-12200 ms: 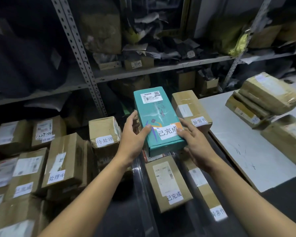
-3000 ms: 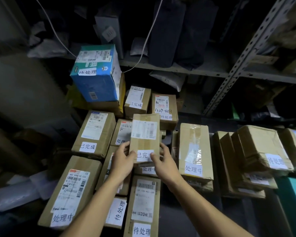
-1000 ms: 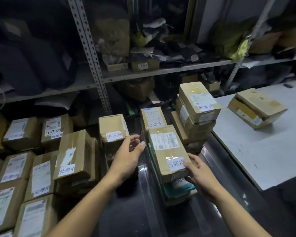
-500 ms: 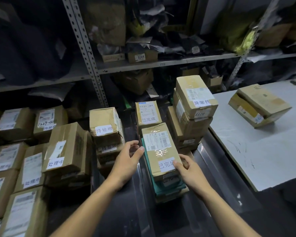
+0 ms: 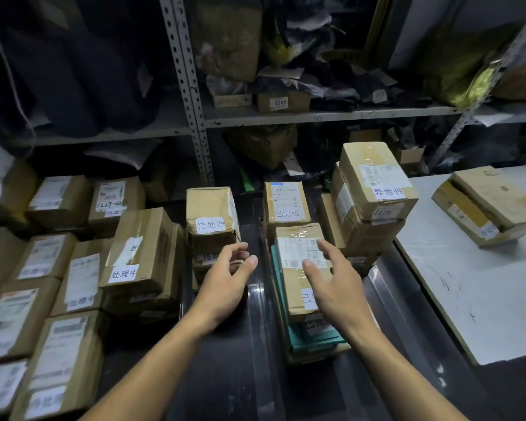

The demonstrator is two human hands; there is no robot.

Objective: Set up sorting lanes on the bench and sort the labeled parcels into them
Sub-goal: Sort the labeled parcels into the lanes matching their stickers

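**A:** Head cam, hands check. Left hand: forearm comes up from the bottom edge, palm turned inward, fingers loosely spread and slightly bent, thumb out to the right. Holds nothing. It hovers over the dark bench, just right of the stack topped by the 待处理 box.

**B:** Right one?

**A:** Right hand: palm down, fingers splayed and nearly straight, thumb pointing left. Also gripping nothing. It sits over the near half of the brown parcel and covers part of that parcel's white tag; can't tell if the palm touches the cardboard or floats just above.

**B:** Where's that parcel?

**A:** Middle of the bench, top of a stack, lying on a teal box. Directly behind it, toward the shelving, another box tagged 已完成.

**B:** Neighbours?

**A:** Just right, a taller stack topped by the 异常件 box, next to the left edge of the white tabletop. Two more boxes sit at the far right of that top. Toward the bench's left edge, a 处理中 box with many more labeled boxes beside it.
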